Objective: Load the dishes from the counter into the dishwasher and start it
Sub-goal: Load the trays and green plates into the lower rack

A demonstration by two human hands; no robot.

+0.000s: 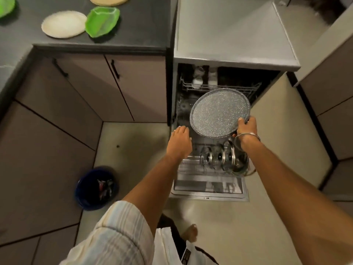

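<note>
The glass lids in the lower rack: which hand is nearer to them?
Right. The right hand, which holds the speckled plate, is just above the glass lids. The left hand is further off, at the rack's left edge.

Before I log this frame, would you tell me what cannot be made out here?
- Head view: the left hand fingertips, hidden behind the speckled grey plate.
- Lower rack slots under the plate, hidden by the plate and the right hand.
- Upper rack contents: dark, blurred.
- Green dish at top left, cut off by the frame edge.
- Blue bin contents: too blurred.
</note>
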